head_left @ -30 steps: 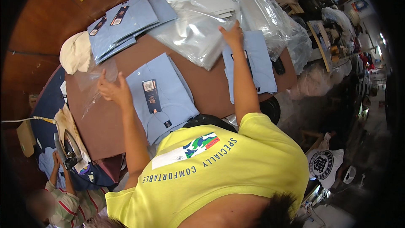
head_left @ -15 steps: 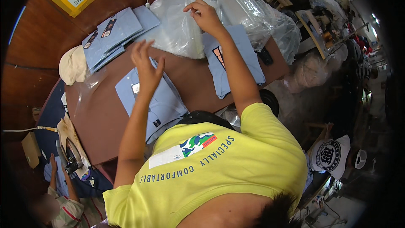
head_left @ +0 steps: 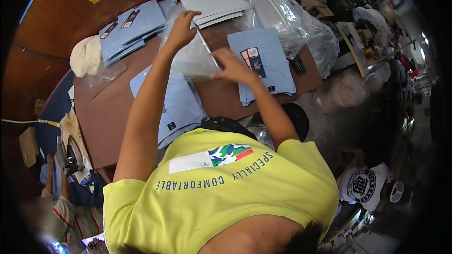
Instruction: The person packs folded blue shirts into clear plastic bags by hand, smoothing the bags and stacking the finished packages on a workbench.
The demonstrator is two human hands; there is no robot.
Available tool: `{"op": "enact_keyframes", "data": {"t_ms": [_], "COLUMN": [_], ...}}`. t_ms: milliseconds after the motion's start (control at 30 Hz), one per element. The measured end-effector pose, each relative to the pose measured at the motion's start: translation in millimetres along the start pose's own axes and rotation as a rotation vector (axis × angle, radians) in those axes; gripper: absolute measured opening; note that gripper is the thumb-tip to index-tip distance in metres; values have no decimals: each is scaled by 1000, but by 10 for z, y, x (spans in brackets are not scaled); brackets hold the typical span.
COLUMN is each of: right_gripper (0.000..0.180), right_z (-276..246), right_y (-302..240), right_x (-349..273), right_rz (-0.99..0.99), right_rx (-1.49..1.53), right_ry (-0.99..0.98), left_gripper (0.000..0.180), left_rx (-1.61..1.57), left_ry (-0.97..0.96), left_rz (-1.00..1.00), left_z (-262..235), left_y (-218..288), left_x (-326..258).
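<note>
Both my hands hold a clear plastic bag (head_left: 193,61) up over the brown table (head_left: 108,117). My left hand (head_left: 181,26) grips its far top edge. At the bag's near right edge, my right hand (head_left: 230,66) pinches the opening. Under the bag lies a folded light-blue shirt (head_left: 176,106), partly hidden by my left forearm. A second folded light-blue shirt (head_left: 263,61) with a dark tag lies just right of my right hand.
A stack of folded blue shirts (head_left: 134,26) and a white cap (head_left: 84,56) sit at the far left. Grey card sheets (head_left: 214,2) and a heap of clear bags (head_left: 287,19) lie at the back. Another person's hands are at an iron (head_left: 70,155), lower left.
My right hand pulled a clear bag from the far pile toward me. My left hand left the table's left side and came up to the bag; both hands now hold it.
</note>
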State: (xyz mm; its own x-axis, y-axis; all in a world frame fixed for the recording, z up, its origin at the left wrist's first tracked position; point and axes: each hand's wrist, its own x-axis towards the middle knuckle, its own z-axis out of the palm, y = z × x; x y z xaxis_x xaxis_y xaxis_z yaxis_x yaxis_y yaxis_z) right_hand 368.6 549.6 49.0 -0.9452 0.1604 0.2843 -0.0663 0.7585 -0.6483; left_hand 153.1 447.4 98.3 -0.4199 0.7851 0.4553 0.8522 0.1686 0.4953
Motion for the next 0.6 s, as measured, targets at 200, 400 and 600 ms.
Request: {"op": "enact_keyframes", "data": {"t_ms": [200,400,600], "right_gripper": [32,33,37], "right_z": [757,-429,-1784], "right_y": [22,-425,-1024], "right_x": [39,652,634], "right_rz": [-31,-224,-98], "right_rx": [-462,-295,234], "right_ry": [117,232,-64], "left_gripper": [60,88,48], "left_rx": [-76,-359,-266], "left_ry": [-80,-152,-127], "left_rz": [-65,-165,-61], "left_z": [-256,-698,-912], "left_y": [-214,-240,316], "left_x": [-629,-924,-696]}}
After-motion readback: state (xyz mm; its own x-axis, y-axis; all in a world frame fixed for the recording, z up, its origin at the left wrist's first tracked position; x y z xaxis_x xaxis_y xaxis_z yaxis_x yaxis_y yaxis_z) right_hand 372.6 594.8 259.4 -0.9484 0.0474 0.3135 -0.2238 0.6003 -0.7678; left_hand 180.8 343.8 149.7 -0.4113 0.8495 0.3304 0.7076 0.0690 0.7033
